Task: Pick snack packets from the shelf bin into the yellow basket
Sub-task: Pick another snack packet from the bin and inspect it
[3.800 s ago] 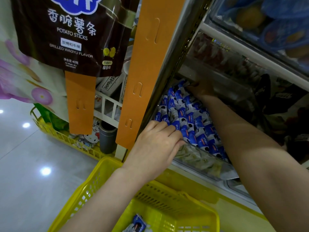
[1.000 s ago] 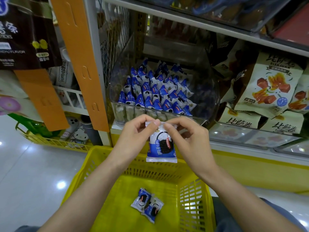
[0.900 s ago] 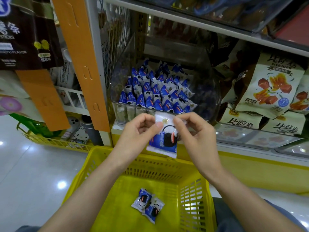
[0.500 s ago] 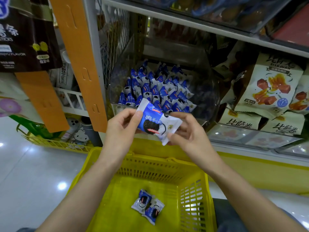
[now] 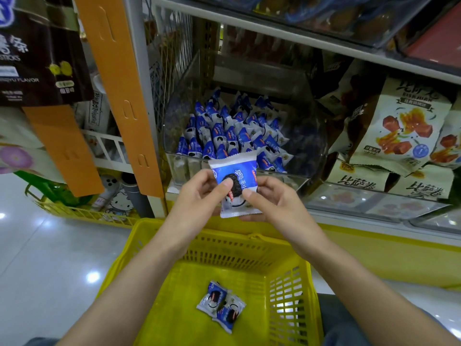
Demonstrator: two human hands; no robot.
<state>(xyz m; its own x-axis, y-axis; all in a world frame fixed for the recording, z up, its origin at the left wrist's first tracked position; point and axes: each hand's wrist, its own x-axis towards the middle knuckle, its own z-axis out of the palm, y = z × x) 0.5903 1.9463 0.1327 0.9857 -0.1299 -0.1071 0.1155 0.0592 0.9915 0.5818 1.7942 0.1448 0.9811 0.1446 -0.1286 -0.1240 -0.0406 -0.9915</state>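
Pinching one snack packet (image 5: 235,178) with the left hand (image 5: 199,193): thumb on the printed front, other fingers curled behind the left edge. Pinching the same packet with the right hand (image 5: 272,201) too, thumb on the front near the lower right, fingers behind it and under the bottom seam. Held upright between the two hands, blue part up, white part down, a dark round biscuit printed in the middle. Raised above the far rim of the yellow basket (image 5: 252,239), apart from it.

Inside the basket, on its bottom near the middle: two more packets (image 5: 220,305) of the same kind, one lying partly over the other. Beyond the basket, just behind the held packet: the clear shelf bin (image 5: 306,136), with many blue-and-white packets (image 5: 229,136) standing in rows in its left part. Right of the basket and higher: pale bags (image 5: 396,128) with red cubes printed on them, leaning on the shelf. Left of the basket and higher: an orange strip (image 5: 122,91) hanging along the shelf post, and a dark brown snack bag (image 5: 42,53) further left. Left of the basket, low: shiny pale floor (image 5: 37,270) with light spots.
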